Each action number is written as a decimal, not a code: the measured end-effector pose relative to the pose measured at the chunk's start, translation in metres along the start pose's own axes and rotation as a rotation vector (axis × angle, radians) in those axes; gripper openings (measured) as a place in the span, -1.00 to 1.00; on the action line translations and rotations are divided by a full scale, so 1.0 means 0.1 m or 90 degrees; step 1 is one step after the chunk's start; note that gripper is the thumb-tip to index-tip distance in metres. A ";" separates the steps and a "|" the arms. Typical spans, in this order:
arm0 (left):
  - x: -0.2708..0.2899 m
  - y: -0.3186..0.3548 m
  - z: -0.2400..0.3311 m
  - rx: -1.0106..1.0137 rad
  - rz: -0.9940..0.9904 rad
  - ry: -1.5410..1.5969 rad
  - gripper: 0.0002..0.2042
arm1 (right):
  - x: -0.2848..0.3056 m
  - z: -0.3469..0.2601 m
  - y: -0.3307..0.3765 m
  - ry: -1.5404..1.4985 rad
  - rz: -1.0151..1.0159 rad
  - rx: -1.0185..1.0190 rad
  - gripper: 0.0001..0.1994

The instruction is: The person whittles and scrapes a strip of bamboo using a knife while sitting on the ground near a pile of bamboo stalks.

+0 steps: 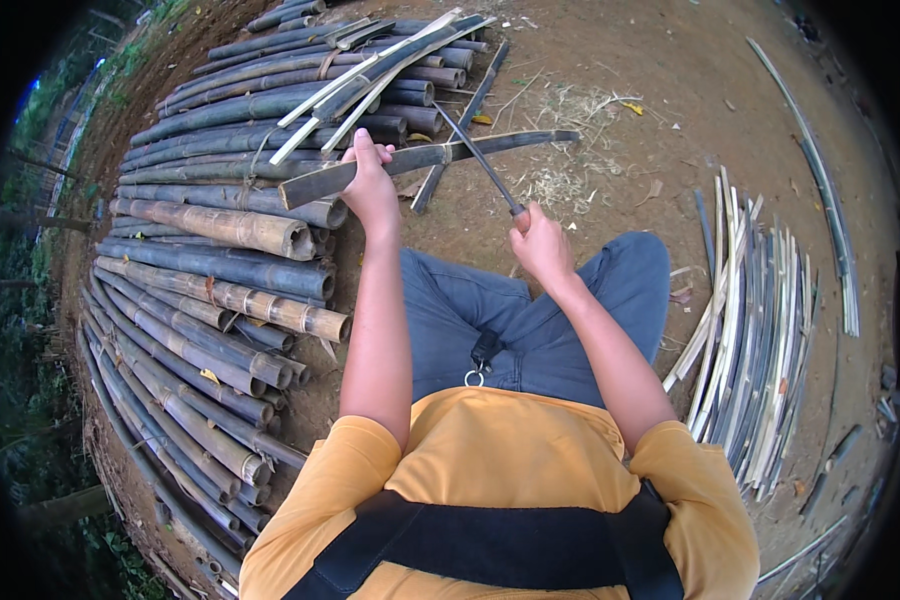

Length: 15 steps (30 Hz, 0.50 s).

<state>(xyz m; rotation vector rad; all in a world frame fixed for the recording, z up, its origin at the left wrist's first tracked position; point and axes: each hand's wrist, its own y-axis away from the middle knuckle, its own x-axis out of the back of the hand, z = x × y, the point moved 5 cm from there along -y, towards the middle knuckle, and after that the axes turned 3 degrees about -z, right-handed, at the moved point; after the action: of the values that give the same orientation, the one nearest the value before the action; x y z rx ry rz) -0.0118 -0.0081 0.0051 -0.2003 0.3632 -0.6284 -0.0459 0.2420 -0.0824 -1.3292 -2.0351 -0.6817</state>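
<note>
The left hand (370, 185) clamps a split bamboo strip (440, 155) near its end; the right hand (540, 240) grips a long knife (475, 155) by the handle. The strip looks stiff, light and sharp-edged, so hold well away from the blade.

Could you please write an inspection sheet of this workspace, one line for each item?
Surface: bare brown dirt ground, with dry shavings scattered on it.
Job's things: a split bamboo piece held across in front of the knees; a long knife whose blade lies across it.
Clutter: a stack of bamboo poles on the person's left; a pile of thin bamboo strips on the right; split strips on top of the stack.
Grippers: left hand closed around the bamboo piece; right hand closed on the knife handle.
Cables: nothing seen.
Surroundings: green plants beyond the stack; no other person seen.
</note>
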 end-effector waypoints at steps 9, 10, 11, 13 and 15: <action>0.03 -0.02 -0.07 0.032 -0.022 0.010 -0.62 | -0.05 0.22 -0.17 0.065 0.017 -0.017 -0.75; 0.04 0.00 -0.06 0.034 -0.006 0.004 -0.61 | -0.07 0.34 -0.26 0.061 0.039 -0.043 -0.75; 0.07 0.01 -0.06 0.034 0.014 -0.003 -0.59 | -0.03 0.34 -0.28 0.068 0.046 -0.053 -0.75; 0.12 -0.01 -0.05 0.020 0.021 -0.005 -0.57 | 0.05 0.08 -0.20 0.074 0.017 -0.051 -0.75; 0.12 -0.02 -0.04 0.003 -0.010 0.006 -0.57 | 0.04 -0.01 -0.08 0.076 -0.009 -0.028 -0.75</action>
<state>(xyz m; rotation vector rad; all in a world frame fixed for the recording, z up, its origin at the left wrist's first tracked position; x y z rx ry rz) -0.0051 -0.0167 -0.0010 -0.1965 0.3701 -0.6458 -0.0544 0.2411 -0.0794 -1.2687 -1.9455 -0.7981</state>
